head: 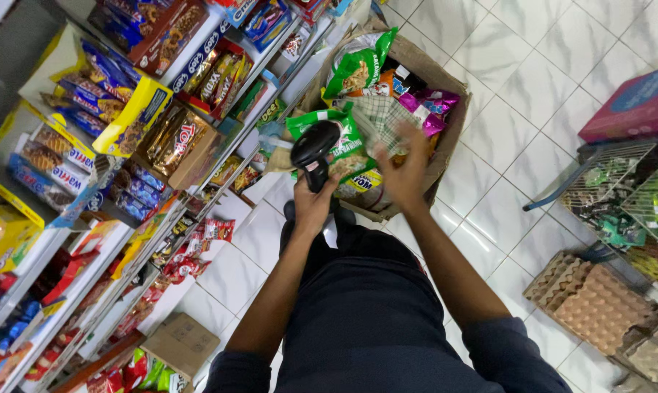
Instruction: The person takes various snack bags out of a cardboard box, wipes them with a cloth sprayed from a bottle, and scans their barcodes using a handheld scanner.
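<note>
On white floor tiles [532, 80], shelf-side cardboard box [445, 87] of snack packets [358, 69]

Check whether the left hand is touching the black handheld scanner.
Touching. The head view shows the left hand wrapped around the handle of the black handheld scanner, no gap between them.
</note>
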